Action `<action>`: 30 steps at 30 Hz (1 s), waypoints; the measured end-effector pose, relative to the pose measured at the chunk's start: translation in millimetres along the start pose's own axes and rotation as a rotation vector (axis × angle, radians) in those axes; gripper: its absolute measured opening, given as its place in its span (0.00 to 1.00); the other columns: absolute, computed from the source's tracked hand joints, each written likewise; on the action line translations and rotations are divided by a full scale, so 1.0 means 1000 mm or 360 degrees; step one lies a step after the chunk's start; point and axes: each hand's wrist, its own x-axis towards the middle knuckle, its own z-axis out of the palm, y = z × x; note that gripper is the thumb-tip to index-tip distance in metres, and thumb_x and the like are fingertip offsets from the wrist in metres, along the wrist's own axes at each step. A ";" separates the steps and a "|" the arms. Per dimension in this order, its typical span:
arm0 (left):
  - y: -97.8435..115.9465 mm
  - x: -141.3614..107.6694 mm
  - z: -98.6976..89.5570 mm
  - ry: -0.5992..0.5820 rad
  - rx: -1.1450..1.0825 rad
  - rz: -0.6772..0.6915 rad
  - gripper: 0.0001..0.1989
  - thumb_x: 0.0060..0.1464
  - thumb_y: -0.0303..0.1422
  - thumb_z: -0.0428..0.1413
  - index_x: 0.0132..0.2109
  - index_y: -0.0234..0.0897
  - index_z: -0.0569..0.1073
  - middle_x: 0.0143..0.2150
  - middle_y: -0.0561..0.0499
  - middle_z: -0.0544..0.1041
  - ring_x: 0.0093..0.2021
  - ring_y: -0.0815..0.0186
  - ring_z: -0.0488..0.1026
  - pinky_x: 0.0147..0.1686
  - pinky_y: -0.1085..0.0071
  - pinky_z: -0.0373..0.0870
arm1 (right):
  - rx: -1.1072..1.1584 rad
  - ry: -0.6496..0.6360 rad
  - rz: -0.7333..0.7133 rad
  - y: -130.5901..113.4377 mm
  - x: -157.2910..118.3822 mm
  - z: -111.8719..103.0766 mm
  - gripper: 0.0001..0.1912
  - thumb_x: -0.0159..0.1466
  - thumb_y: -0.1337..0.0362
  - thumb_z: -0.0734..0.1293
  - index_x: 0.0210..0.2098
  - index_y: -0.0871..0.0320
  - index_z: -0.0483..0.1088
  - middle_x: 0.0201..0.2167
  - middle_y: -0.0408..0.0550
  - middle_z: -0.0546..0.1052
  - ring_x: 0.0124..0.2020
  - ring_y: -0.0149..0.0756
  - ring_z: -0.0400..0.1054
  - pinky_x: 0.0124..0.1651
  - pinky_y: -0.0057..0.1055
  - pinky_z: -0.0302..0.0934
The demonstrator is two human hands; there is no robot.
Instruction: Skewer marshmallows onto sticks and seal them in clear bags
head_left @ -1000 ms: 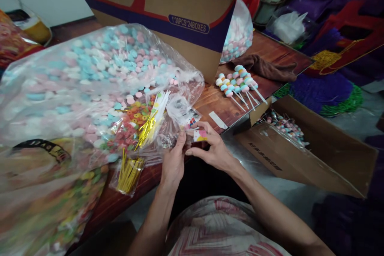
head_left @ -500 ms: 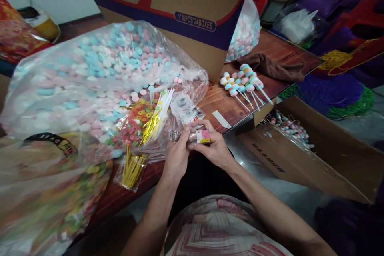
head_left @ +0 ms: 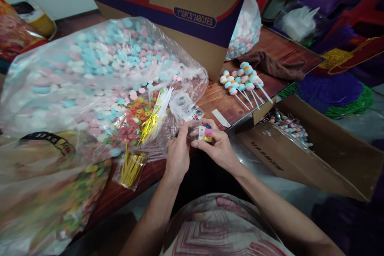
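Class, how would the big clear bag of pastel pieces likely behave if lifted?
The big clear bag would probably sag and fold, since its thin plastic is wrinkled. It may feel heavy overall, as pastel pieces fill much of it. They look loose, so they would likely shift and slide.

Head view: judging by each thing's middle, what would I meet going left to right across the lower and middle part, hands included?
Bag of green and orange pieces → packet of gold ties → left hand → right hand → candy sticks → brown cloth → open box
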 end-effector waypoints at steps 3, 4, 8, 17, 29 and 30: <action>0.005 0.000 -0.004 -0.0155 0.0057 -0.0213 0.25 0.55 0.54 0.58 0.42 0.34 0.81 0.44 0.41 0.82 0.48 0.55 0.79 0.44 0.67 0.75 | -0.0111 -0.0072 -0.0063 0.004 -0.001 -0.003 0.14 0.62 0.55 0.76 0.48 0.47 0.80 0.58 0.50 0.66 0.62 0.48 0.59 0.66 0.48 0.54; 0.005 -0.001 -0.005 -0.0167 0.0056 -0.0271 0.26 0.55 0.54 0.57 0.42 0.33 0.81 0.44 0.41 0.82 0.48 0.55 0.79 0.45 0.67 0.75 | -0.0136 -0.0111 -0.0079 0.004 0.000 -0.003 0.14 0.62 0.56 0.76 0.47 0.47 0.80 0.60 0.50 0.65 0.63 0.49 0.59 0.67 0.48 0.53; 0.003 -0.001 -0.006 -0.0263 -0.0059 -0.0384 0.26 0.56 0.53 0.58 0.44 0.32 0.80 0.46 0.39 0.81 0.49 0.54 0.78 0.47 0.65 0.76 | -0.0070 -0.0119 -0.0090 0.004 0.006 -0.003 0.07 0.62 0.59 0.76 0.41 0.49 0.82 0.60 0.49 0.65 0.58 0.47 0.64 0.65 0.47 0.56; 0.014 0.002 -0.020 -0.0144 0.0073 -0.0299 0.13 0.50 0.36 0.67 0.43 0.38 0.79 0.46 0.48 0.82 0.40 0.64 0.79 0.39 0.69 0.77 | 0.0158 -0.0052 0.0000 0.003 0.010 0.000 0.06 0.63 0.58 0.75 0.35 0.53 0.82 0.52 0.50 0.71 0.57 0.45 0.66 0.63 0.42 0.58; 0.004 -0.001 -0.003 0.0127 -0.0018 0.0238 0.11 0.40 0.32 0.72 0.32 0.36 0.80 0.34 0.50 0.82 0.34 0.65 0.79 0.40 0.68 0.76 | -0.0042 -0.0309 -0.0006 -0.007 0.007 0.000 0.06 0.60 0.60 0.76 0.36 0.54 0.81 0.54 0.49 0.69 0.58 0.46 0.65 0.63 0.42 0.59; 0.003 -0.002 -0.001 0.0141 -0.0032 0.0246 0.11 0.40 0.32 0.72 0.31 0.35 0.80 0.32 0.51 0.82 0.33 0.66 0.79 0.39 0.70 0.76 | -0.0073 -0.0232 -0.0028 -0.007 0.005 0.002 0.05 0.61 0.62 0.76 0.36 0.54 0.81 0.53 0.50 0.71 0.57 0.46 0.66 0.63 0.43 0.59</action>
